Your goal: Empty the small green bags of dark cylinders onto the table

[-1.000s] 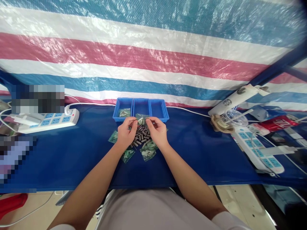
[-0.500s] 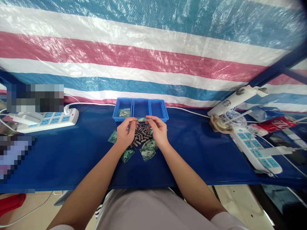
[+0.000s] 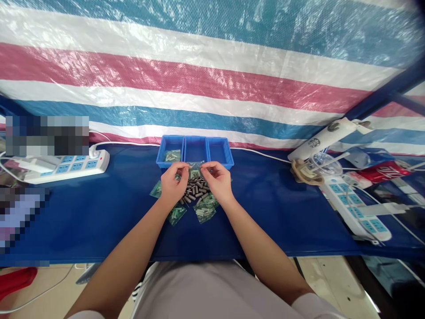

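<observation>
Between my two hands hangs a small clear plastic bag with greenish contents. My left hand pinches its left edge, and my right hand pinches the right edge. Beneath them a pile of dark metal pins lies on the blue table. Around the pile are several small bags of pins, one bag at its near right and another bag at its near left. Just beyond my fingers stands a blue three-compartment tray; its left compartment holds a bag of pins.
At the left lies a white power strip with plugs in it. Another power strip lies on the right, near a white cup, a red can and loose cables. A striped tarp hangs behind the table.
The bag between my hands has turned from nearly edge-on to more upright, so its face shows. Both hands stay in nearly the same place.
</observation>
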The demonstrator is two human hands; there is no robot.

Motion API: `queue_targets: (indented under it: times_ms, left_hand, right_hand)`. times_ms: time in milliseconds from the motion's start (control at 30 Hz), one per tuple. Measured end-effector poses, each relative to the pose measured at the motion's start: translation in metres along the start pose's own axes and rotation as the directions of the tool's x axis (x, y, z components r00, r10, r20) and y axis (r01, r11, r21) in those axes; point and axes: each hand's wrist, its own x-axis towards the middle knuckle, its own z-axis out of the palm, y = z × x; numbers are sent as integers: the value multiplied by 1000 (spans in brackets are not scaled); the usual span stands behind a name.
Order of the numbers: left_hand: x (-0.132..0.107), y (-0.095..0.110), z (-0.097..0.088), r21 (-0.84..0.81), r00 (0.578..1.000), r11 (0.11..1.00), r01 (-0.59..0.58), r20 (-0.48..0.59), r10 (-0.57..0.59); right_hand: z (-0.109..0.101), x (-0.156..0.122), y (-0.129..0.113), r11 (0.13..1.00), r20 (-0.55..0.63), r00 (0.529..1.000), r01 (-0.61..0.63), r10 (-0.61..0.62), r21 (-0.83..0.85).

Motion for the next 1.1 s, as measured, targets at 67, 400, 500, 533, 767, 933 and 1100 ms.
queue_targets:
  times_ms: [67,400,500,533,767,933,1100]
  left_hand:
    - [0,0,1,19,1000,1000,2,-1,-2]
    - [2,-2,3,10,998,997,70,6,-70]
    - [4,0,2,36,997,996,76,28,-77]
    - [5,1,1,52,998,997,60,35,-62]
    - [7,1,1,123,999,992,-28,31,24]
    - [3,-1,1,46,996,997,64,52,-67]
    - [3,4,-2,-29,993,995,96,69,-94]
  right_hand:
    - [0,0,0,1000,2,1000,-9,9,13]
    - [3,-1,-1,999,2,1000,-25,25,23]
    - [2,0,0,1000,-17,1000,-23,23,-7]
    - [2,0,0,1000,-25,999,-27,26,-8]
    - [0,2,0,997,-47,998,-41,38,-59]
    - [-1,-1,-4,976,-12,999,35,-38,-214]
    - [-1,-2,1,995,15,999,-36,37,-92]
